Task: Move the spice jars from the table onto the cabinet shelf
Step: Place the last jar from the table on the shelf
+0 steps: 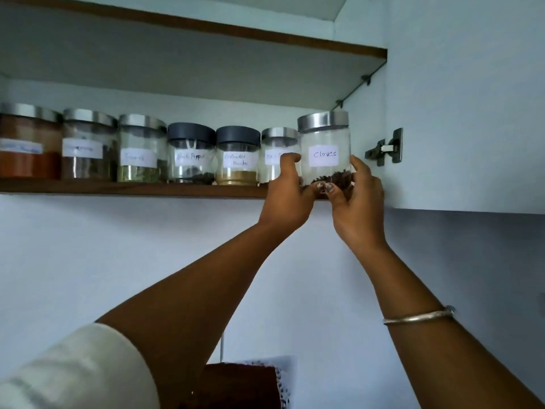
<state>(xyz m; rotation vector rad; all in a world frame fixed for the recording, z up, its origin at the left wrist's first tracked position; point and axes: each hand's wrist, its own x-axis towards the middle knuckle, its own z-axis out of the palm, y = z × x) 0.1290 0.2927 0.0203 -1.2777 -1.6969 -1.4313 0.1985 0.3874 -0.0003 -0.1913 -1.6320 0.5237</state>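
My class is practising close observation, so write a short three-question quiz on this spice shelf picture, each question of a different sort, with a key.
1. True or false: the left hand and the right hand both grip the cloves jar.
2. How many jars on the shelf have dark lids? A one, B two, C four.
3. Fill in: the jar just left of the coriander powder jar is labelled ____.
Key: 1 true; 2 B; 3 Black Pepper.

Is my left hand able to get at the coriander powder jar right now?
Probably not yet: the left hand grips the cloves jar together with the right hand. Once it lets go, likely yes; the coriander powder jar stands at the front of the shelf, nothing before it.
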